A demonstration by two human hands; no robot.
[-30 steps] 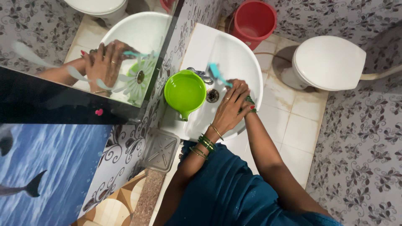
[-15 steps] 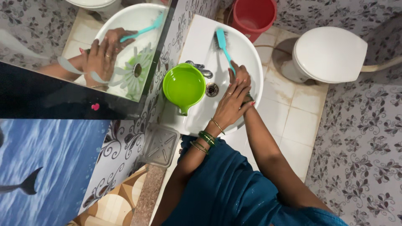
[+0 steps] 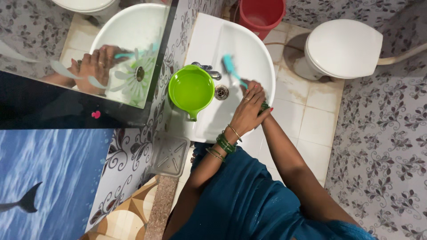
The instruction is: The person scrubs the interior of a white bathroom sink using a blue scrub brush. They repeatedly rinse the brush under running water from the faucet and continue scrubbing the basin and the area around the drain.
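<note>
Floral-tiled walls are seen at three and nine o'clock, with a toilet (image 3: pixel 344 49) and red bucket (image 3: pixel 261 14) at one.

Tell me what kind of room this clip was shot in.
A home bathroom, most likely: a white wash basin with a tap, a toilet with its lid shut, and a wall mirror.

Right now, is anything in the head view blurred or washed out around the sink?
Head view: the teal brush is motion-smeared, its bristle end soft; the left hand over it stays fairly sharp. The white sink is bright and nearly featureless. The mirror repeats hand and brush, softly. The green mug is crisp.
</note>
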